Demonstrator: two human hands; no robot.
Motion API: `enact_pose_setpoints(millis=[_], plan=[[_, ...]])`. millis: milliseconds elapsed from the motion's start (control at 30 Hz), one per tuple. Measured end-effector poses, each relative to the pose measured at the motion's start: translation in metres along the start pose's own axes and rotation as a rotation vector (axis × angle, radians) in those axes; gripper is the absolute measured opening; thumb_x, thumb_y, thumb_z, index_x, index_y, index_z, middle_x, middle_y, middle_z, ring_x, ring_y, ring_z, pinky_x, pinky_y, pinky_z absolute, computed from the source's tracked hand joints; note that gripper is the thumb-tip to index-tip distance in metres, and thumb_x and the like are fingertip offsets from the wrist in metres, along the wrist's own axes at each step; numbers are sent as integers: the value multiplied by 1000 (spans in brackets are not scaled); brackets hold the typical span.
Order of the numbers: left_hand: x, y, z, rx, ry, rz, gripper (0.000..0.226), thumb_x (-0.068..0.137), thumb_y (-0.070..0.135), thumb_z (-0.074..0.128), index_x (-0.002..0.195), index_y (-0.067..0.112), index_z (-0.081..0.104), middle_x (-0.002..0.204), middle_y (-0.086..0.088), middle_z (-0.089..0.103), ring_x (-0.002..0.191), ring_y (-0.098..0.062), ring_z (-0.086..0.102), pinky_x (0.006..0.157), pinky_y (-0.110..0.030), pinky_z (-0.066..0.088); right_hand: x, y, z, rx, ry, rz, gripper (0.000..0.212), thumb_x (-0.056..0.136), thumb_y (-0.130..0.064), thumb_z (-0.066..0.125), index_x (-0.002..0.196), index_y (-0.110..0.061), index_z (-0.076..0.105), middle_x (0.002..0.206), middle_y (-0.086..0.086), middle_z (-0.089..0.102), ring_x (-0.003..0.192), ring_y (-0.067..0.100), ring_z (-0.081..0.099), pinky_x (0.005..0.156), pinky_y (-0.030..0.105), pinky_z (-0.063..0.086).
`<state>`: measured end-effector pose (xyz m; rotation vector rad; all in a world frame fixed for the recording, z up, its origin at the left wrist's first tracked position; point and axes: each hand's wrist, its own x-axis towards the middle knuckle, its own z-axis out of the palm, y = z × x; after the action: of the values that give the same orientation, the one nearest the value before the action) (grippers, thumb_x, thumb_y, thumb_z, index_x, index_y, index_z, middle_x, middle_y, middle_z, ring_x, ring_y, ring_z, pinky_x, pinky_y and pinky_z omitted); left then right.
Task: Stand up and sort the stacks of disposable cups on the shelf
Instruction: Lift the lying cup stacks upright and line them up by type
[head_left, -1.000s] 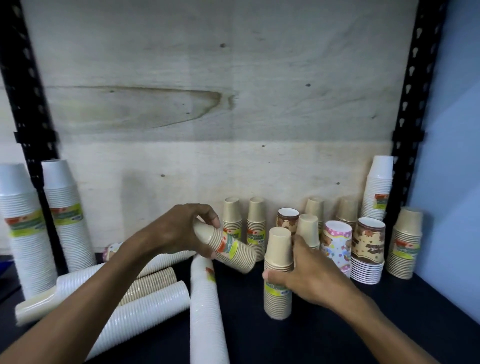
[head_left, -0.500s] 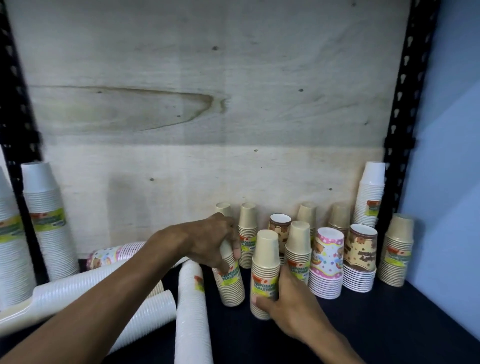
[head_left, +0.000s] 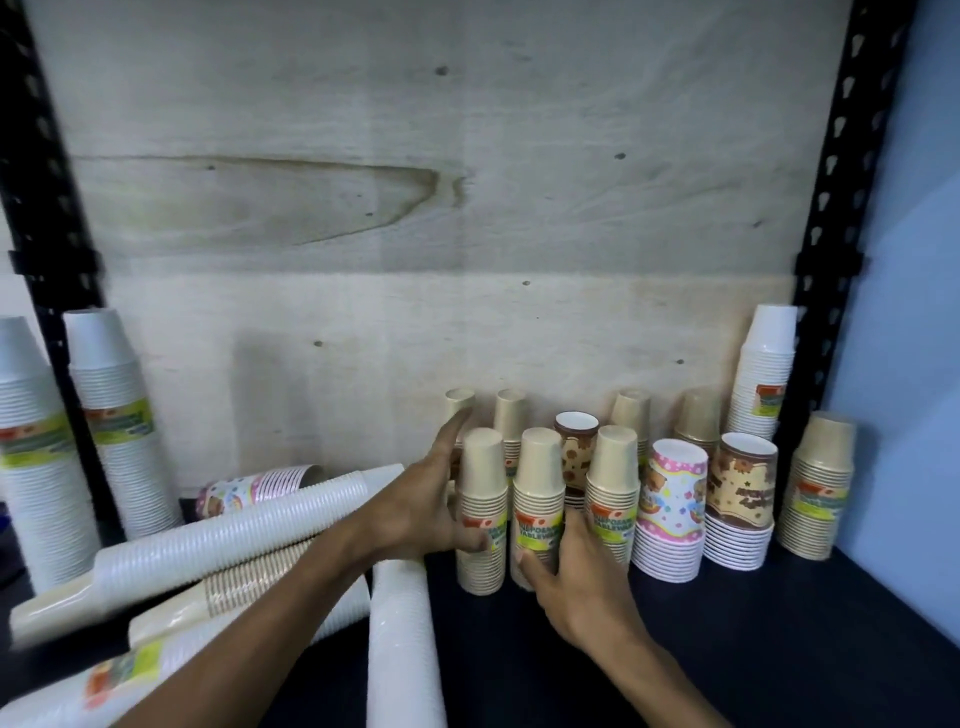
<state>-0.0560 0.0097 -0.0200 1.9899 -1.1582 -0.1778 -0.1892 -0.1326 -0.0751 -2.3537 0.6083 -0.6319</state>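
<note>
Three stacks of tan paper cups stand upside down in a front row on the dark shelf (head_left: 779, 649). My left hand (head_left: 423, 501) rests against the left tan stack (head_left: 483, 499), fingers spread, thumb on its label. My right hand (head_left: 574, 587) wraps the base of the middle tan stack (head_left: 537, 488), thumb on the left and fingers between it and the right tan stack (head_left: 613, 483). More tan stacks (head_left: 511, 415) stand behind. Long white cup stacks (head_left: 234, 530) and a ribbed tan stack (head_left: 249, 577) lie on their sides at the left, partly under my left forearm.
A pink dotted stack (head_left: 672, 509), a brown patterned stack (head_left: 743, 493), a tan stack (head_left: 821, 483) and a tall white stack (head_left: 763, 374) stand at the right. Two tall white stacks (head_left: 117, 415) stand far left by the black upright (head_left: 47, 208). A wooden back panel (head_left: 415, 208) closes the rear.
The tan stack in my left hand was tilted a second ago; it now stands upright beside the middle one, and my left fingers have opened off it. My right hand stays on the middle stack.
</note>
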Motion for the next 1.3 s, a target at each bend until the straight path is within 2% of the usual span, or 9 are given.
enact_pose_setpoints(millis=[67,167,200,300,333,667,1000,1200,1300], plan=[[-10,-10,16,-47,48,-55,126,59,23,93,148,36,6,126,11,54,109,0,61,93,-24,54,-3,1,3,10,34,6,57,85,-38,72,131,-18,45,128,-3,56,120,17,55,99,30,44],[-17,-15,33,48,169,-79,102,60,27,93,137,22,26,106,13,58,86,4,62,74,-9,51,-8,4,7,-28,40,14,57,85,-35,73,130,-16,45,129,-1,56,121,20,55,98,31,44],[-17,-16,34,78,196,-77,96,61,29,92,133,21,30,103,14,58,85,1,63,75,-11,52,-8,4,7,-40,39,16,55,85,-34,72,129,-16,45,129,0,56,121,21,55,98,30,43],[-13,-18,33,120,198,-89,91,62,31,91,133,23,34,111,8,64,98,-11,66,90,-35,55,-5,5,8,-40,48,10,52,86,-32,72,128,-16,47,129,1,58,120,21,56,98,30,43],[-12,-19,33,136,201,-86,90,63,31,90,134,24,34,114,7,66,100,-12,66,91,-39,55,-5,4,9,-41,50,6,51,86,-32,72,128,-16,47,128,1,59,120,21,57,98,30,44],[-7,-19,28,205,217,-128,89,65,30,89,138,21,39,120,3,69,103,-13,68,94,-40,54,7,-4,17,-114,72,31,42,91,-31,68,122,-11,49,119,8,66,110,28,63,87,35,49],[-2,-29,30,173,242,-126,87,66,31,89,137,22,40,125,4,67,106,-11,67,94,-41,55,9,-4,24,-155,150,0,42,94,-34,64,125,-10,49,115,7,67,104,25,66,82,32,49],[-2,-29,33,150,248,-125,86,68,28,88,138,20,40,126,3,66,107,-12,66,96,-39,54,9,-1,25,-166,164,-16,40,94,-33,63,123,-9,51,112,8,68,101,25,67,80,32,50],[-4,-28,32,140,247,-136,85,66,27,89,137,18,44,126,2,66,106,-9,66,96,-32,53,7,-2,25,-150,141,7,41,93,-34,64,122,-8,52,112,9,69,102,26,67,81,32,50]])
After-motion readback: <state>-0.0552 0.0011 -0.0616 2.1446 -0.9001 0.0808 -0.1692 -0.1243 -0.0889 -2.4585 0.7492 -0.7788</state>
